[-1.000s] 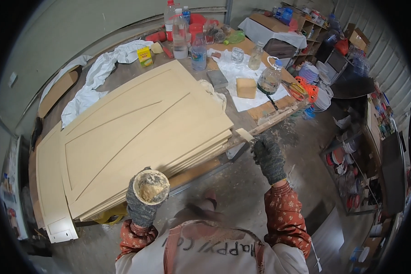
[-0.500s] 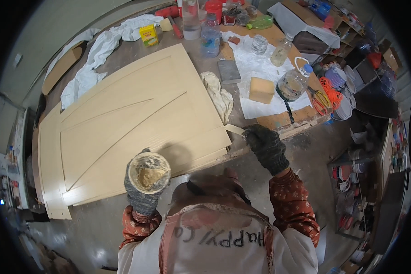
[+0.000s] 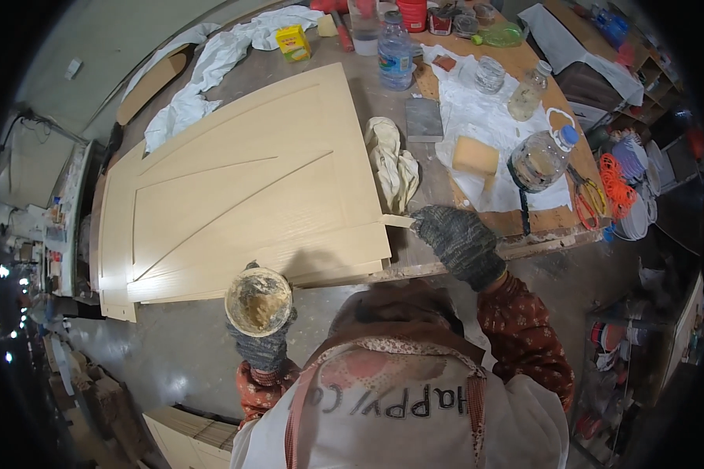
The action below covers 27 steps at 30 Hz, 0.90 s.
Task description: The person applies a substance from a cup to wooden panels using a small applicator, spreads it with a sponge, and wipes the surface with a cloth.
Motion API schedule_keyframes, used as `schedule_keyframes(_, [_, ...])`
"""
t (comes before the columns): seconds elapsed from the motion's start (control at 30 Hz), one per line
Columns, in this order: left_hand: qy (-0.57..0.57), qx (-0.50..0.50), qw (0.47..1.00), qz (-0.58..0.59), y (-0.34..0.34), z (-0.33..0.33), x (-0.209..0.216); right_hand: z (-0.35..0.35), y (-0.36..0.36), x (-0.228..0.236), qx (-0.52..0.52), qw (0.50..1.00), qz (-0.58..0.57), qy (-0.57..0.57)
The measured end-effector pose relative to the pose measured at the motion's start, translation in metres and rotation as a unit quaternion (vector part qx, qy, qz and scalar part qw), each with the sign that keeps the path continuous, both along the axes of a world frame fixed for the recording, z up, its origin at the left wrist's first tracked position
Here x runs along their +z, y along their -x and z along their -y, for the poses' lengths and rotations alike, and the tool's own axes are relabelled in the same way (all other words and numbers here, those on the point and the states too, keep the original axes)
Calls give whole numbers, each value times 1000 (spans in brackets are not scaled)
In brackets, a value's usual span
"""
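A large cream panel with grooved lines lies flat on the workbench. My left hand, in a dark knit glove, holds a round tub by its underside, at the panel's near edge. Beige paste sits inside the tub and smears its wall. My right hand, gloved likewise, is closed around a thin pale scraper. The scraper's flat end meets the panel's right edge near its near corner; whether it presses there I cannot tell. A crumpled cream cloth lies just beyond the scraper.
Right of the panel are a grey block, a yellow sponge, a large clear jug and scissors. Bottles and a yellow box stand at the back. More panels are stacked at lower left.
The view has shifted, so the bench appears farther right. The tub has come slightly nearer to me relative to the panel's edge. The scraper remains at the panel's right edge.
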<state>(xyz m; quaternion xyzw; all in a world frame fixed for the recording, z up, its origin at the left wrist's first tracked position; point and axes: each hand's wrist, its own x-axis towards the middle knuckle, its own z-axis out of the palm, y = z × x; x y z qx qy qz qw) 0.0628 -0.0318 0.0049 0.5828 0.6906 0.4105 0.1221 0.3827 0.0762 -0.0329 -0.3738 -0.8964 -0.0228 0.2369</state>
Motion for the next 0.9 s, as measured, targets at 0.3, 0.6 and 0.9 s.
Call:
schedule_keyframes(0.3, [4, 40, 998, 51, -26, 6, 12, -10, 12, 13, -47, 959, -123, 251])
schedule_keyframes(0.6, [8, 79, 996, 32, -42, 3, 13, -5, 11, 26, 3, 972, -165, 167])
schedule_keyframes(0.9, [55, -15, 992, 112, -54, -17, 34, -10, -5, 46, 2, 954, -244, 172])
